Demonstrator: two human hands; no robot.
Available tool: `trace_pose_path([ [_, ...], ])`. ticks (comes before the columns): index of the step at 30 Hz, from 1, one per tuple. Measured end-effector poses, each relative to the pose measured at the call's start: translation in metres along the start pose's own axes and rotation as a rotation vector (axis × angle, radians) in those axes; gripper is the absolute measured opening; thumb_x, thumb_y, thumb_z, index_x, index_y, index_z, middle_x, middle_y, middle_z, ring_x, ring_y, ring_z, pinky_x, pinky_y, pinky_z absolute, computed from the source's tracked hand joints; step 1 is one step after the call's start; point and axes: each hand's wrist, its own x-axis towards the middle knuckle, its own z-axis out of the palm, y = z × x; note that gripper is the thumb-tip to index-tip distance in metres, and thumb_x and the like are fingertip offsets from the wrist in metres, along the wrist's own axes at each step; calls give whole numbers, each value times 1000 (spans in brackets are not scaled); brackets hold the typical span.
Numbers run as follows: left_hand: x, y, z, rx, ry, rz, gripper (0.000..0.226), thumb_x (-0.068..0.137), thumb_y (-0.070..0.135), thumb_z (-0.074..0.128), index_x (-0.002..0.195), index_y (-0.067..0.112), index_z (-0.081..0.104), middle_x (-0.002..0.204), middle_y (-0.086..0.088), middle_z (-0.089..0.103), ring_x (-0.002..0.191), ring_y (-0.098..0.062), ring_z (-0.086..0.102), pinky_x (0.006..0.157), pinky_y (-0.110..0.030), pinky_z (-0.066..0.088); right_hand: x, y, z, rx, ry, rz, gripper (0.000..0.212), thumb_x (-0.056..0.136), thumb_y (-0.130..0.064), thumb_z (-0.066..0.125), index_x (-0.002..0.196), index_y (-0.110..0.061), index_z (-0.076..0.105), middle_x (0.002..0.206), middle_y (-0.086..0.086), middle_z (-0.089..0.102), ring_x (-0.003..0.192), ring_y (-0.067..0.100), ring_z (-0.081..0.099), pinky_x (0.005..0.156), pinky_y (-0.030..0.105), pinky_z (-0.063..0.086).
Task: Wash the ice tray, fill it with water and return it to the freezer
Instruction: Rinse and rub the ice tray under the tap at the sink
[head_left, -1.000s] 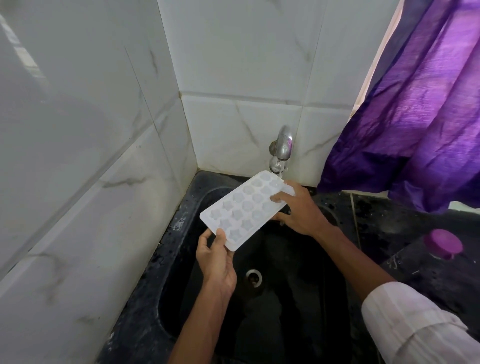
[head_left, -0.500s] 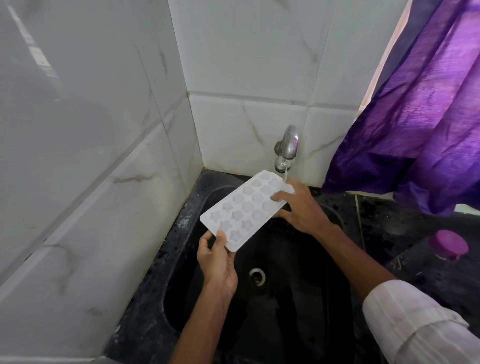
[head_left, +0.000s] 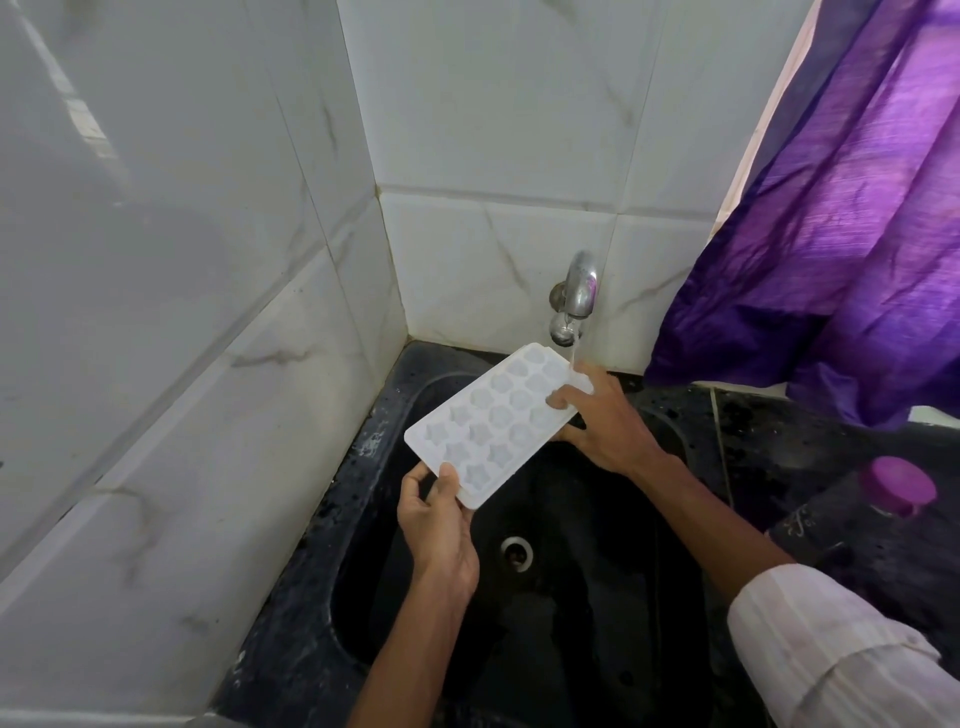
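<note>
White plastic, moulded into rows of star-shaped cells, makes up the rectangular ice tray (head_left: 496, 428). In the head view it is held above the black stone sink (head_left: 363, 597), sloping down toward the person. Its far corner sits just below the chrome wall tap (head_left: 574, 296). A thin stream of water (head_left: 573, 356) falls onto that corner, close by the right hand (head_left: 605, 421). That hand grips the tray's far right edge, thumb on top and fingers curled beneath. The left hand (head_left: 439, 519) pinches the near corner between thumb and fingers. A purple curtain (head_left: 831, 234) hangs at the right, above a dark bottle with a purple cap (head_left: 898, 486) on the counter.

With the tray tilted, I judge this to be rinsing, not filling. The next move likely calls for sliding the tray so the stream reaches every cell. After that the water is tipped out and the tray held level to fill.
</note>
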Motion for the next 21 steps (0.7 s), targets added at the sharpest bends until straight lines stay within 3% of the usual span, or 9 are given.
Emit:
trace_pose_path([
  [3,-1,-1,-7,92,0,87,14,99,5,57,111,12,59,92,-2,78,93,-21,75,80,-38,60,-5,0,12,71,-60,72,44,77,-33,83,114,-19,61,150,11,32,136,31,34,109,32,30],
  [7,2,-2,-26,377,10,349,18,98,5,59,102,23,62,100,-1,76,99,-16,72,79,-30,56,-13,-6,31,210,-196,205,48,78,-31,82,122,-25,62,158,2,22,143,23,30,114,30,28],
  [10,2,5,-40,609,-36,579,26,96,6,61,95,32,62,95,8,73,92,1,68,76,-12,49,-19,-9,43,232,-252,262,49,83,-34,77,127,-23,59,160,3,19,144,22,30,110,28,28],
  [12,3,10,-50,789,-81,758,19,97,6,60,101,24,65,94,8,71,85,5,65,70,-4,44,-22,-8,49,233,-278,281,47,85,-36,75,127,-24,59,159,5,21,145,23,29,110,29,29],
  [14,10,12,-61,960,-130,939,20,95,0,61,112,9,69,106,1,73,91,-4,67,81,-1,43,-25,-7,54,236,-298,289,44,86,-36,74,126,-23,60,157,6,24,145,23,29,108,25,29],
  [17,23,6,-76,1155,-262,1203,24,89,-9,63,112,-3,69,122,-9,68,109,-17,66,103,-10,42,-29,-6,56,230,-313,297,39,89,-36,71,124,-24,62,156,6,26,146,22,27,111,29,29],
  [19,32,2,-83,1297,-399,1300,31,81,-15,69,109,-2,70,127,-14,66,115,-23,65,103,-29,50,-32,-5,55,231,-311,307,37,90,-36,70,123,-23,62,156,6,27,146,22,28,111,30,29],
  [21,38,-3,-88,1386,-476,1289,39,75,-20,71,109,-1,71,127,-15,65,116,-27,65,99,-40,53,-35,-3,53,221,-312,321,36,91,-36,69,123,-23,62,156,6,27,143,22,33,105,25,31],
])
